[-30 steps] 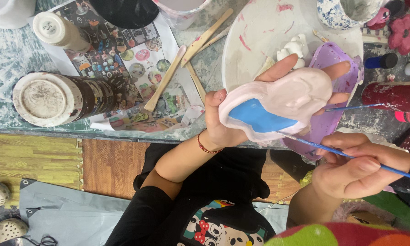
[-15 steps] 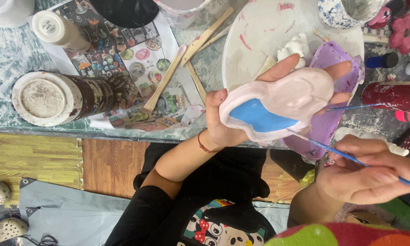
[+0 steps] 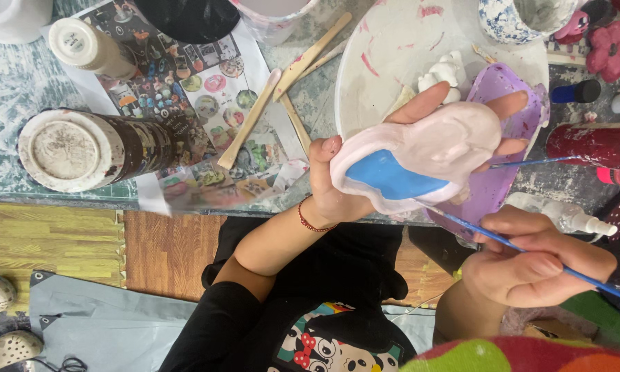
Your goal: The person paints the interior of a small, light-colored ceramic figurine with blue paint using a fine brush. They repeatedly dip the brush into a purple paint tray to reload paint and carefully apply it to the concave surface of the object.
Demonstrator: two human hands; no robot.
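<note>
My left hand (image 3: 329,184) holds up a flat pale pink ceramic piece (image 3: 451,145) over the table edge, palm under it and thumb on its left rim. Part of the piece is painted bright blue (image 3: 391,180). My right hand (image 3: 534,265) sits lower right and pinches a thin blue-handled paintbrush (image 3: 470,226). The brush tip touches the lower edge of the piece beside the blue area.
Behind the piece are a white plate (image 3: 399,62) smeared with pink and a purple palette (image 3: 513,120). Wooden modelling sticks (image 3: 249,118) lie on a printed sheet (image 3: 186,79). A dark jar (image 3: 96,148) lies on its side at left. A red bottle (image 3: 592,145) and a clear spray bottle (image 3: 565,215) are at right.
My right hand has shifted slightly left with the brush, whose tip stays at the lower edge of the piece. The left hand and the piece have hardly moved.
</note>
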